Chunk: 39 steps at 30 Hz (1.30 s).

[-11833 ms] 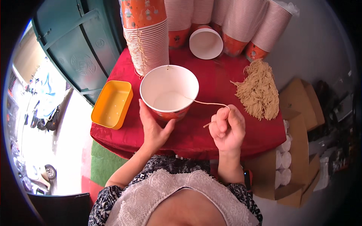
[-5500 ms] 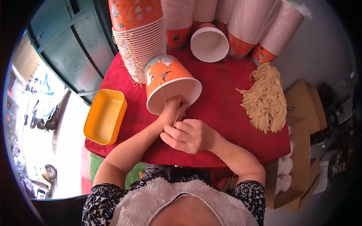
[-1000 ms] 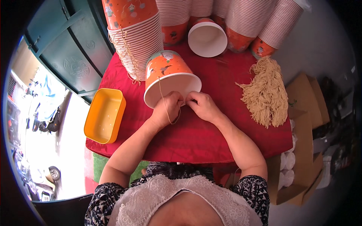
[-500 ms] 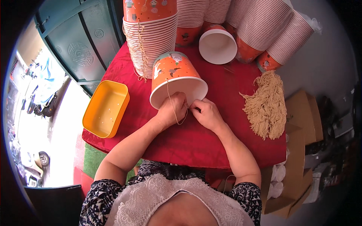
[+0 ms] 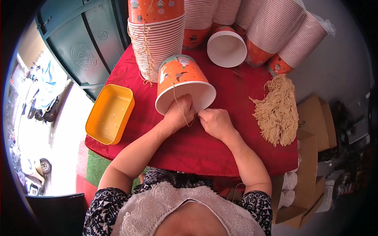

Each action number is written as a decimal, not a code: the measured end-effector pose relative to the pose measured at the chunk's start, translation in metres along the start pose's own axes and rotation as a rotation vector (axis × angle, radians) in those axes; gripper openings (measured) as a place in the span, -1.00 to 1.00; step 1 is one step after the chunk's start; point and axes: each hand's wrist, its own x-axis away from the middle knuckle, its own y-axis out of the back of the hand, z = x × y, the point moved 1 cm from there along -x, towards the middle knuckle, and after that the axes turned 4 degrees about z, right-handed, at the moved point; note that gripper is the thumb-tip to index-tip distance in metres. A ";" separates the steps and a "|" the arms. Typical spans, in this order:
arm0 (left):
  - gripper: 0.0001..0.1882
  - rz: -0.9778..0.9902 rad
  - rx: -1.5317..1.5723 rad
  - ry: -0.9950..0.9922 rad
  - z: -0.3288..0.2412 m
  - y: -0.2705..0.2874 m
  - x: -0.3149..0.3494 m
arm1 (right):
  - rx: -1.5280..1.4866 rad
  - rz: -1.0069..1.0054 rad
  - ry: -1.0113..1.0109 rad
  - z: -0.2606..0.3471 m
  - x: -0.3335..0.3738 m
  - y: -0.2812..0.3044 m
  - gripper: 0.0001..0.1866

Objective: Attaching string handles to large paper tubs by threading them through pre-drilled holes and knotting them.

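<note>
An orange paper bucket [image 5: 185,72] with printed figures and a white rim lies tilted on the red tablecloth, its mouth facing me. A thin tan string [image 5: 182,108] hangs from the left side of its rim, crosses over my left hand and loops up to the right side of the rim. My left hand [image 5: 179,112] reaches into the mouth with fingers curled; what they grip is hidden. Just outside the lower right rim, my right hand [image 5: 215,121] is closed in a pinch on the string's end, close to the left fingers.
Behind the bucket rises a tall stack of paper buckets [image 5: 157,43]; more wrapped stacks [image 5: 277,25] line the back. A single bucket [image 5: 227,49] lies on its side. A yellow plastic tub [image 5: 128,114] is at left, a tan string bundle [image 5: 278,112] at right, cardboard boxes [image 5: 309,173] beyond.
My right hand has turned a little and shifted slightly at the rim, its knuckles now more toward me. The left hand stays in the bucket's mouth, nearly unmoved.
</note>
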 end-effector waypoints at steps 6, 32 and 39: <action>-0.83 0.025 -0.025 0.023 0.003 -0.002 -0.002 | 0.130 -0.074 0.127 0.007 -0.001 0.003 -0.91; -0.84 0.268 0.605 0.374 -0.011 0.011 -0.001 | 0.019 -0.156 0.166 -0.008 -0.004 -0.003 -0.93; -0.80 0.129 0.197 0.045 -0.003 0.001 -0.004 | -0.015 -0.126 0.154 -0.011 -0.004 -0.004 -0.96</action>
